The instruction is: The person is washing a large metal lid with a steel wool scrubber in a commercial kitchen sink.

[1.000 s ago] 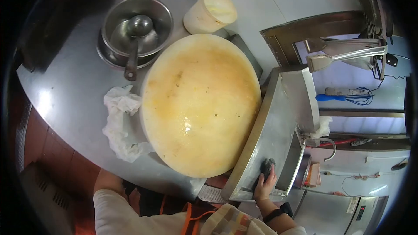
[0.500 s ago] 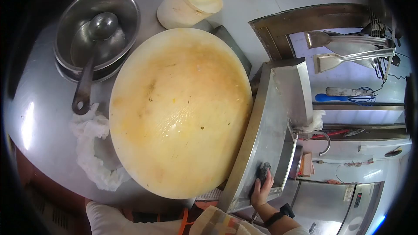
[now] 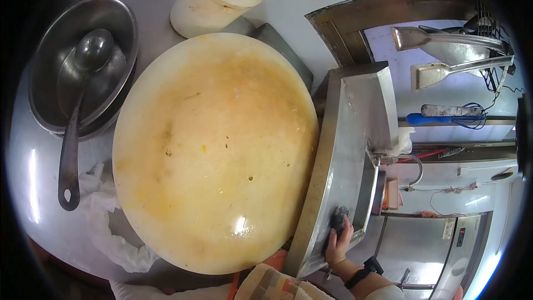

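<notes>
My right hand (image 3: 340,244), with a black band on its wrist, is closed over a dark grey steel wool scrubber (image 3: 339,220). It presses the scrubber on the metal surface of a stainless steel sink unit (image 3: 332,175), to the right of a large round cutting board (image 3: 216,150). The board is pale yellow, stained brown, with wet shine and small food bits on it. My left hand is out of view; only a white sleeve (image 3: 166,291) shows at the bottom edge.
A steel bowl (image 3: 47,91) with a ladle (image 3: 71,150) stands left of the board, near a crumpled white cloth (image 3: 111,239). Behind is a white plastic bucket (image 3: 191,8). Spatulas (image 3: 433,75) and a whisk (image 3: 433,119) hang at right, beyond a faucet (image 3: 415,168).
The view has shifted, so the board looks larger and the bowl sits farther left. My right hand, still on the scrubber, appears slightly farther right along the sink surface.
</notes>
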Demonstrator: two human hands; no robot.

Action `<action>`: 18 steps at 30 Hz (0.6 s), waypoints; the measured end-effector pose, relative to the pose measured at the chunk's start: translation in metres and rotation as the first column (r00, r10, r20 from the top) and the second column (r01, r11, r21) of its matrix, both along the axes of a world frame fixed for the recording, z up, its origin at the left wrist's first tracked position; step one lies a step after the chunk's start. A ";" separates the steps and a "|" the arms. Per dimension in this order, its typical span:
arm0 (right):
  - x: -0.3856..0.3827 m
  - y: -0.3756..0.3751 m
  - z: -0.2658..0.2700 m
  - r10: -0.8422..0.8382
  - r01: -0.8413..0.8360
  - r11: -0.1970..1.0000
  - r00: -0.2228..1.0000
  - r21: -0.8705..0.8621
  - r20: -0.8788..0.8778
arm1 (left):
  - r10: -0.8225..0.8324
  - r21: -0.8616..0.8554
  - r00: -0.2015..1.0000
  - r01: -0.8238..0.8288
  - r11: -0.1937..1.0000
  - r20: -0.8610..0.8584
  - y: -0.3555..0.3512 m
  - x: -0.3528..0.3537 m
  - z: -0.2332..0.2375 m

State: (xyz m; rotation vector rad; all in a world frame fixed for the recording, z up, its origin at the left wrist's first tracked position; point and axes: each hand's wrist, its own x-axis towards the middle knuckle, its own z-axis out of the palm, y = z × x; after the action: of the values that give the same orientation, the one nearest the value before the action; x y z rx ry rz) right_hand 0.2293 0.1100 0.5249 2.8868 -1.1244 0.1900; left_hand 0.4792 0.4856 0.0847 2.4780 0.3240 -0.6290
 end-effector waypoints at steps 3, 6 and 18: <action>0.003 0.002 0.001 -0.004 0.004 1.000 1.000 -0.005 -0.008 | -0.006 0.010 1.000 0.006 1.000 0.005 0.001 0.000 0.000; 0.006 0.004 0.003 0.009 -0.009 1.000 1.000 -0.008 0.000 | -0.018 0.016 1.000 0.018 1.000 0.010 0.003 0.001 -0.002; 0.013 0.007 0.007 0.011 -0.011 1.000 0.999 0.025 0.034 | -0.040 0.077 0.996 0.034 0.996 0.082 0.029 -0.013 0.032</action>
State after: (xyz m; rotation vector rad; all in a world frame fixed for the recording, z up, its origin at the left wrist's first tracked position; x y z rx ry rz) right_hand 0.2422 0.1170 0.5319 2.9230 -1.1243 0.2279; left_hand 0.4660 0.5149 0.1170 2.5798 0.2752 -0.5353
